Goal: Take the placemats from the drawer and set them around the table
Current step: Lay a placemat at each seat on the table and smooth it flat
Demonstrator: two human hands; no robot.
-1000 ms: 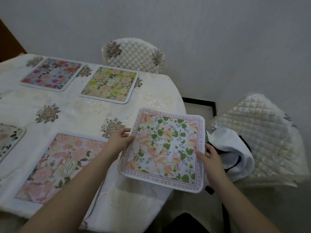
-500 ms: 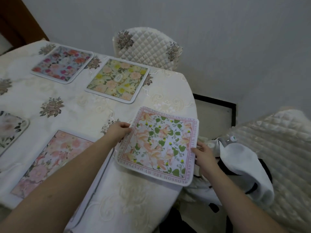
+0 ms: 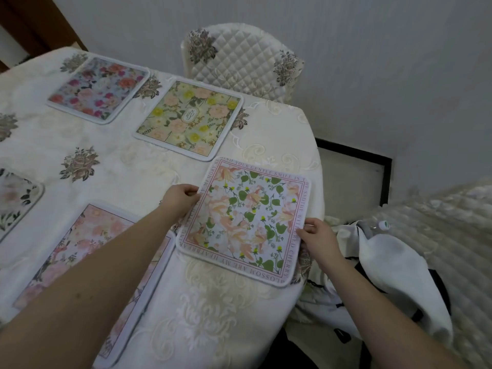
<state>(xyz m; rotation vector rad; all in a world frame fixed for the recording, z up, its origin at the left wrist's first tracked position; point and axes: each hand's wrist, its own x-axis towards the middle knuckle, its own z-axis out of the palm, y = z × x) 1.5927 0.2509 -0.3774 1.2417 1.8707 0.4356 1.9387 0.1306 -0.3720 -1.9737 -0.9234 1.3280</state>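
A square placemat with peach flowers, green leaves and a lettered pink border (image 3: 247, 219) lies at the table's right end, on the cream tablecloth (image 3: 127, 166). My left hand (image 3: 179, 199) pinches its left edge. My right hand (image 3: 318, 235) pinches its right edge near the table's rim. Several other floral placemats lie on the table: a red and pink one (image 3: 98, 87) far left, a yellow-green one (image 3: 190, 117) beside it, a pale pink one (image 3: 80, 251) under my left forearm, and one (image 3: 14, 198) cut off at the left edge.
A quilted white chair (image 3: 239, 63) stands behind the table against the grey wall. Another quilted chair (image 3: 439, 230) at the right holds a white and black bag (image 3: 394, 275) with a bottle cap showing. Dark wood (image 3: 34, 25) shows at the upper left.
Both hands have carried the lettered placemat left and forward from over the table's edge and lowered it flat onto the tablecloth. My view has shifted towards the table.
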